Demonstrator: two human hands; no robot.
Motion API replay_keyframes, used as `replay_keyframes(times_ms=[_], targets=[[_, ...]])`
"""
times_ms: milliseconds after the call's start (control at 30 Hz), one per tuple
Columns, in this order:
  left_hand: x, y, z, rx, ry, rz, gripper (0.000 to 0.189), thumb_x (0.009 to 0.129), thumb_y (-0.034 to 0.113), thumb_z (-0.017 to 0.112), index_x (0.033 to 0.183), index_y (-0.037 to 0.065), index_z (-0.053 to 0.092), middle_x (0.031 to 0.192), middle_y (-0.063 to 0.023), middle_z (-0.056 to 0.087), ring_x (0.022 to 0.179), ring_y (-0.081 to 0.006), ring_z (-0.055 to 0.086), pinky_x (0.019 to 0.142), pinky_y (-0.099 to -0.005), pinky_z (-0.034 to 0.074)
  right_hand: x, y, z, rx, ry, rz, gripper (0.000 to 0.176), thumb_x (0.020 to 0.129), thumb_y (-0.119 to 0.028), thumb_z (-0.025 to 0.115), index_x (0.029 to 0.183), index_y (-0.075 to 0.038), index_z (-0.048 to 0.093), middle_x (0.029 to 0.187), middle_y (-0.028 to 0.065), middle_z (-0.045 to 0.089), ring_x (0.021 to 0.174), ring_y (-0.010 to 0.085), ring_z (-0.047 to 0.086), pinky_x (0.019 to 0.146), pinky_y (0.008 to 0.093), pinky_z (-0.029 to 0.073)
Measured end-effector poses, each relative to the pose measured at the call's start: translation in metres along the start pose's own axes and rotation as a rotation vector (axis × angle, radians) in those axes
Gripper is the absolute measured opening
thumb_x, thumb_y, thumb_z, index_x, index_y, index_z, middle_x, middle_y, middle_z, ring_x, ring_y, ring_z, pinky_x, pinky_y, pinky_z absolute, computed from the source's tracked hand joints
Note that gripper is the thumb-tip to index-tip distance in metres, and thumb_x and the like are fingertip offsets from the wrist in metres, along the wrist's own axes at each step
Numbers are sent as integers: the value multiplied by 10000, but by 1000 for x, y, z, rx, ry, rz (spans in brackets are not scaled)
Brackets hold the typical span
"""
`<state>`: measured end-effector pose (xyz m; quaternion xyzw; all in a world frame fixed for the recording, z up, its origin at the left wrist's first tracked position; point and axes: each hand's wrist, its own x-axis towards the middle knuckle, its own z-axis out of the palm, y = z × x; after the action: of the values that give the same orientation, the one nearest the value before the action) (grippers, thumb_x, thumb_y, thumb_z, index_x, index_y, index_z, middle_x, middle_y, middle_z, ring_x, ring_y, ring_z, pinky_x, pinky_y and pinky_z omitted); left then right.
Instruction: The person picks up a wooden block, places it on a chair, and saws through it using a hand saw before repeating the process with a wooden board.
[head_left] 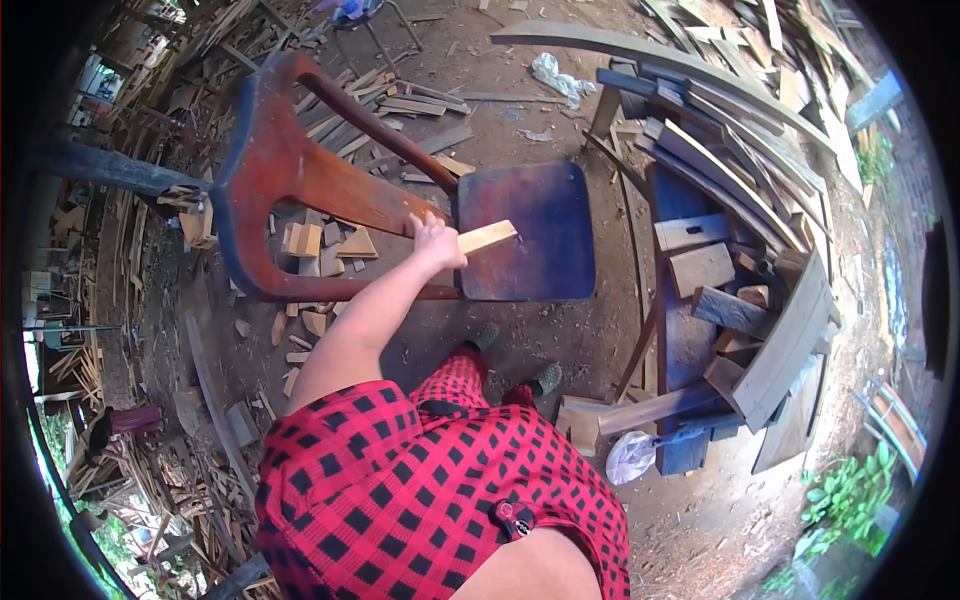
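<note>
1. One pale wooden block [487, 239] juts from the left hand [437, 242], over the edge of the chair seat [545, 215] beside the back slat; whether it touches the seat is unclear.
2. Straight-sided and squared, the block is light yellow-tan and looks unvarnished, with a small dark mark or piece by its far end.
3. The left hand's fingers are bent about the block's near end, beside the slat; the thumb's position cannot be made out. The right hand is out of view.
4. The chair [262, 175] is smooth, reddish-brown wood, darkened along its top rail. Two curved posts flank a broad central slat [370, 195], leaving long rounded openings.
5. Its seat is a flat, round-cornered square, dark purple-blue with a reddish, worn-looking patch.
6. To the right, rough boards and offcuts [745, 310], grey-brown and tan, are heaped at many angles, with a crumpled clear plastic bag [632, 458] near their lower end.
7. Bare brown earth [520, 110] carries chips and splintered scraps; red-and-black checked cloth [430, 480] covers the person.
</note>
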<state>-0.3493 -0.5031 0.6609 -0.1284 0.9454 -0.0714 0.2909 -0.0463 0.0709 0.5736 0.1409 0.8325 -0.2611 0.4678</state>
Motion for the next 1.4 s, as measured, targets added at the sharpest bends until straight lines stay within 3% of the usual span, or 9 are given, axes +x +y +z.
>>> replay_keyframes(times_ms=[67,233,333,433,733,933,967,1333,1400], targets=[[27,-26,-15,82,-21,-80,669,655,440,711,1202,63,636,1364,-215,489,1392,-404,244,1107,-605,145,7,-22,4,-6,19,-8,459,788,-412,635,1113,-91,583,955,250,657,980,420,619,814,463,475],[100,-57,-36,34,-270,-60,638,655,392,723,1231,133,628,1334,-100,553,1300,-292,452,1079,-603,219,-7,-55,35,54,114,66,459,789,-412,634,1110,-88,584,954,249,657,979,420,620,813,463,476],[126,-70,-40,-114,-441,-177,531,605,463,787,1077,231,710,1234,-68,604,1142,-210,565,981,-342,426,-27,-67,67,131,183,143,459,789,-412,633,1108,-86,585,954,249,658,978,419,620,812,462,476],[169,-92,-9,-248,-617,-86,566,598,467,802,1095,214,702,1252,-89,581,1140,-209,540,974,-371,424,-50,-79,108,198,216,209,459,789,-412,633,1107,-85,586,954,249,658,977,419,620,812,462,476],[144,-164,9,-454,-714,68,391,707,427,710,1018,190,730,1243,-54,602,1223,-219,460,1032,-380,324,-82,-123,192,314,287,291,458,790,-413,632,1102,-79,589,954,248,659,976,418,621,810,461,477],[142,-214,53,-535,-730,49,347,693,459,740,958,235,724,1092,-103,608,933,-221,558,808,-393,449,-75,-150,167,273,372,293,516,724,-421,700,1078,-61,598,928,252,659,953,413,629,783,460,483],[139,-216,53,-461,-737,18,245,817,410,629,952,245,751,1186,-16,636,1220,-205,459,1035,-414,314,-70,-154,164,239,383,284,558,687,-419,729,1098,-68,594,919,250,658,944,416,627,780,452,484],[46,-293,30,-649,-873,-141,566,661,433,781,1161,191,673,1379,-102,481,1235,-287,458,938,-462,414,-55,-204,145,243,370,243,549,658,-218,795,1149,-111,575,880,230,666,882,412,640,735,461,481],[33,-294,37,-640,-779,-227,287,752,401,726,937,183,748,1087,-33,653,980,-162,564,881,-345,429,-45,-205,143,201,370,228,581,662,-223,795,1177,-117,549,888,224,668,889,407,640,742,469,479]])
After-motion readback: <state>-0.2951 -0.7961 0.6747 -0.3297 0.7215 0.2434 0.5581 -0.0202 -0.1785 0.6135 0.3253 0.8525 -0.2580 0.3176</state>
